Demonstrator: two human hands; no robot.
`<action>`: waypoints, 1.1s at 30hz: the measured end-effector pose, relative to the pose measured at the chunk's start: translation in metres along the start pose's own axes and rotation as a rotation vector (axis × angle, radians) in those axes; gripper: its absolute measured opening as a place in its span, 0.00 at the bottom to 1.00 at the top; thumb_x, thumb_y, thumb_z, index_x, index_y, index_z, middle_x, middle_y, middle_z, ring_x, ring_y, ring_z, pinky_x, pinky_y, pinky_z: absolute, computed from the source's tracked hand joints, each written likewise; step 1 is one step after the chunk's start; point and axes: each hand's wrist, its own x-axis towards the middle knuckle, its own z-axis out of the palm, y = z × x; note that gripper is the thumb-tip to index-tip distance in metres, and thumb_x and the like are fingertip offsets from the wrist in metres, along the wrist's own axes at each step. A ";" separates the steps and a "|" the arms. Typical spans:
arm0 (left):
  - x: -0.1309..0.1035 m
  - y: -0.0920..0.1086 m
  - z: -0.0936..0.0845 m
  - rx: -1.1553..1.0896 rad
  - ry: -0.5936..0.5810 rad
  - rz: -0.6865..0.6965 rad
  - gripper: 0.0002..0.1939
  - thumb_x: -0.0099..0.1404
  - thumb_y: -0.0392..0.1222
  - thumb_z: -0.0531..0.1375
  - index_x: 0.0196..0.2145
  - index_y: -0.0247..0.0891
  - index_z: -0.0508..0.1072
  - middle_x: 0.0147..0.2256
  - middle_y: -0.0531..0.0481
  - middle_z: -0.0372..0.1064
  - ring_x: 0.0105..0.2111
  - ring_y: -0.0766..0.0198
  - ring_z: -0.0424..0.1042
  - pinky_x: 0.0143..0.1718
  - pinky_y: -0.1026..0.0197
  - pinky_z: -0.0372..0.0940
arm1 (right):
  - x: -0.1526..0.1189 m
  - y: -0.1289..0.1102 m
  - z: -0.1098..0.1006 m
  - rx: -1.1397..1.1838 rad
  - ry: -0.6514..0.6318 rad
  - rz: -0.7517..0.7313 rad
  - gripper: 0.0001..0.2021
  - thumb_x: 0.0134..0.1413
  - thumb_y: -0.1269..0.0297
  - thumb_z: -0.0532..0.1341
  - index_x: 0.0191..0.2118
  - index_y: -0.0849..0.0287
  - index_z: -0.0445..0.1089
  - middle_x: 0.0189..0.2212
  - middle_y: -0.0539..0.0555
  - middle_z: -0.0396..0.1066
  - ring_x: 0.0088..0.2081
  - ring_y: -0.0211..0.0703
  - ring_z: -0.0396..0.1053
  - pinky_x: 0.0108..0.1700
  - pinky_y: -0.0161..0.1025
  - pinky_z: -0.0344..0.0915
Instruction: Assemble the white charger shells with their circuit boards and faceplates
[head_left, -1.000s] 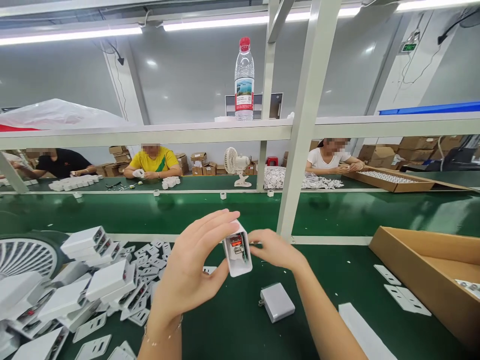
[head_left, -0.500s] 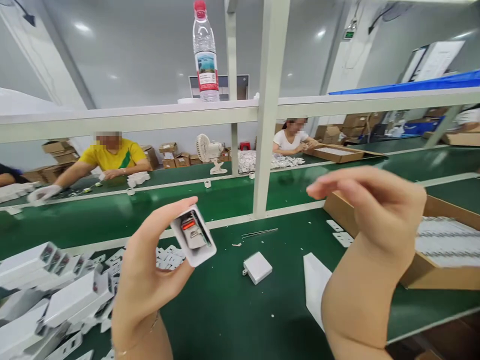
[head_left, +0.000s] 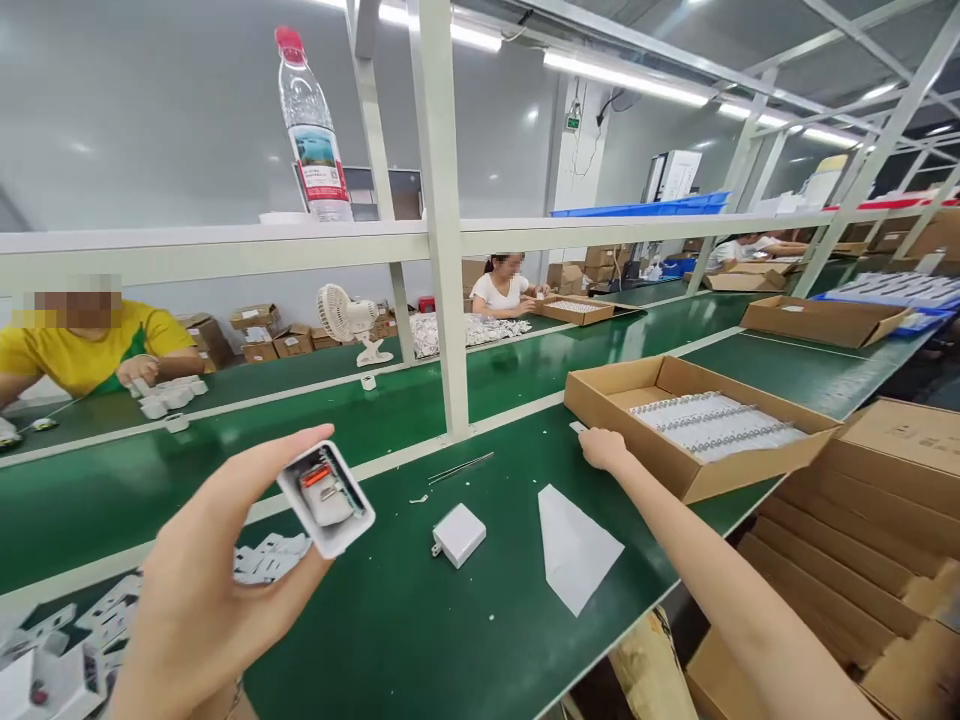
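Note:
My left hand (head_left: 202, 560) grips a white plastic charger housing (head_left: 341, 535) between thumb and fingers, its open end facing me. Inside the housing show a circuit board and an orange-red part. Well away to the right, my right hand (head_left: 606, 450) is at the near left corner of a cardboard tray, its fingers curled down on a small white plate (head_left: 577, 427), mostly hidden by them. Between the hands lies a closed white charger block (head_left: 460, 535) on the green bench. A white paper sheet (head_left: 576, 550) lies to its right.
The cardboard tray (head_left: 682, 485) holds rows of white chargers. White plates (head_left: 270, 560) and housings (head_left: 67, 680) are heaped at left. Tweezers (head_left: 461, 467) lie near the upright post (head_left: 442, 300). Co-workers sit across the bench; flattened cartons (head_left: 840, 570) lie low at right.
My right hand has reached away from me to the small plates by the tray. The view has turned right. The left hand still holds the housing.

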 end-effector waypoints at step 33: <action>0.002 0.008 0.015 -0.275 -0.104 0.088 0.32 0.65 0.28 0.63 0.64 0.45 0.63 0.63 0.43 0.67 0.63 0.55 0.67 0.63 0.55 0.67 | 0.030 0.008 0.008 0.344 -0.023 -0.409 0.15 0.66 0.54 0.65 0.31 0.60 0.71 0.30 0.50 0.73 0.33 0.42 0.72 0.41 0.42 0.71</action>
